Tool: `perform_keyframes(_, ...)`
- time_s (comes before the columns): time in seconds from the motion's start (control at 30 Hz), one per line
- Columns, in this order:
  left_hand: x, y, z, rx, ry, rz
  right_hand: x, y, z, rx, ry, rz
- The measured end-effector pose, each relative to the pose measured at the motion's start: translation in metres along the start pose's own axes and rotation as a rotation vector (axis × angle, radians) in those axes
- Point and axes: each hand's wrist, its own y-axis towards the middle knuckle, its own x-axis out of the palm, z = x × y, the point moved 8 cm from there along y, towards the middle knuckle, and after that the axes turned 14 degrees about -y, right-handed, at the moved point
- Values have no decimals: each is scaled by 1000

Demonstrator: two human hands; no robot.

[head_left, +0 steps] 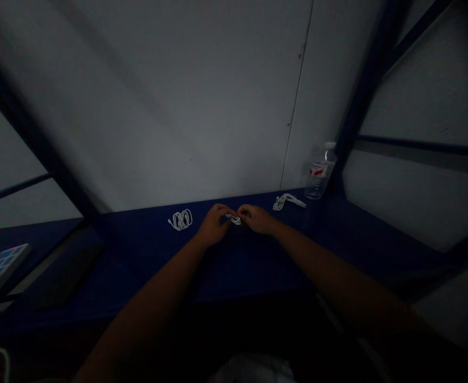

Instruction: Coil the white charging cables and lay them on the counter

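The cable (234,219), white and bunched small, is between the two hands, over the middle of the blue table (150,266). The left hand (214,225) pinches its left side; the right hand (256,219) nips its right end between thumb and finger. Work on it looks unfinished. To the left lies a looped coil (181,219), to the right a bundle (285,201), both untouched; whether either is done, I cannot tell. Just beyond the bundle stands a bottle (319,173)
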Motion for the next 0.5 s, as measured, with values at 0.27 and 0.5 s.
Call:
perform_keyframes(0.27,8,-2,-11,-54,131,-86,-23,7,23,29,-402,122)
perform_keyframes(0.5,-84,-10,-45,-460,449,187,-66,2,62,109,-677,219)
